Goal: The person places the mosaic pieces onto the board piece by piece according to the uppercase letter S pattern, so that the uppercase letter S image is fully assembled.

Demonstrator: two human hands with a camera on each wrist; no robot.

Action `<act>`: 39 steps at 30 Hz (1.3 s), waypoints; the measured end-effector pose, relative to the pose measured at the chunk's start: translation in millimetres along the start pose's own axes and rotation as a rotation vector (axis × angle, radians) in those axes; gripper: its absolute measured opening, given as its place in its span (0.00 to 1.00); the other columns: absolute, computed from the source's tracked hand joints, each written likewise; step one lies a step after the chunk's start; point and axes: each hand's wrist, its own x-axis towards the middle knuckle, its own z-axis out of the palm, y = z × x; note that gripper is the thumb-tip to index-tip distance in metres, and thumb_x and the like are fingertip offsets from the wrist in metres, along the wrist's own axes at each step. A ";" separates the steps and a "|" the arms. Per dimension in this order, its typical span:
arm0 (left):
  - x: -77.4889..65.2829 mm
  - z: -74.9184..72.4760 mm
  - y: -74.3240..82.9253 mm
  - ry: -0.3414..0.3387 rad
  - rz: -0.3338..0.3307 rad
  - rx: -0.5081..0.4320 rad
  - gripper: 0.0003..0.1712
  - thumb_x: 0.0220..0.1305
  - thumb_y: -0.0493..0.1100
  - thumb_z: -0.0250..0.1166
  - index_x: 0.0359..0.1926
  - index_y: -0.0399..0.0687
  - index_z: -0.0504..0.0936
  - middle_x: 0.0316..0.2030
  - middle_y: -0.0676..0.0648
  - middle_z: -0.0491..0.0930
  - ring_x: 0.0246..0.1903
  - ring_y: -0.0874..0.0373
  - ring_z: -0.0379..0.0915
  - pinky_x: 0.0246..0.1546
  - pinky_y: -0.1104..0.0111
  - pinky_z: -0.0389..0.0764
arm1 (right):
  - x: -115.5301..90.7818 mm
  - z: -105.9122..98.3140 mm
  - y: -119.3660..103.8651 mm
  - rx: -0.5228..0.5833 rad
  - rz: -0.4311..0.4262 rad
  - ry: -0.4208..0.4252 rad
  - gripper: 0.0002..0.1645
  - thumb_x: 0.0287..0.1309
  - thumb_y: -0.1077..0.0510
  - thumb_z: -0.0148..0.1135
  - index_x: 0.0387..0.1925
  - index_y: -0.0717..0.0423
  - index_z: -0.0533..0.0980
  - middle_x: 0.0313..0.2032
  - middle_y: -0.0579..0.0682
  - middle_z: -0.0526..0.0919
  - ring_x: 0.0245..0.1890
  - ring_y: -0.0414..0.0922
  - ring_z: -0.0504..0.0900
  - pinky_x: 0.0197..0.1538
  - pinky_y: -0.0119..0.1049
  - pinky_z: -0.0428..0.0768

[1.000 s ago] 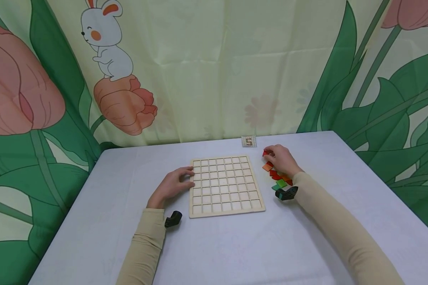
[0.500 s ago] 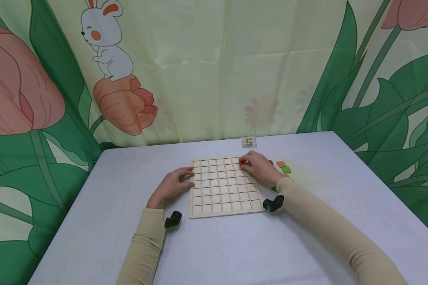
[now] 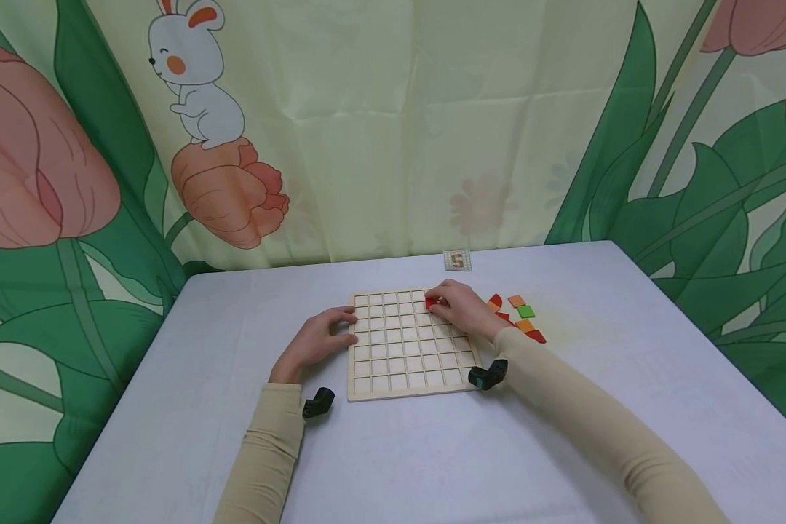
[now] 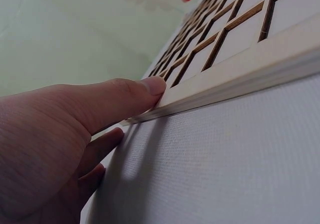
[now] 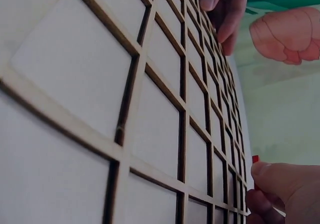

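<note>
A square wooden grid board with pale cells lies on the white cloth. My left hand rests at its left edge; in the left wrist view the thumb touches the rim, with the other fingers lower beside it. Between thumb and fingers my right hand pinches a small red tile over the far right part of the grid. The tile's exact shape is mostly covered by the fingers, and I cannot tell whether it touches the board. Its red tip shows in the right wrist view.
Right of the board lie loose tiles, among them a green tile, an orange tile and a red tile; the right forearm partly hides the group. A small patterned card lies near the table's back edge, before a printed curtain.
My right hand has carried the red tile left from the loose tiles to over the board, uncovering more of those tiles. The left hand has stayed at the board's edge.
</note>
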 end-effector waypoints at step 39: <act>0.8 0.2 -4.0 0.012 0.009 -0.012 0.23 0.58 0.43 0.72 0.54 0.41 0.81 0.65 0.47 0.71 0.69 0.49 0.59 0.70 0.53 0.58 | 17.4 14.6 -5.6 0.103 0.047 -0.011 0.12 0.64 0.61 0.61 0.47 0.60 0.83 0.40 0.52 0.84 0.43 0.47 0.79 0.50 0.43 0.78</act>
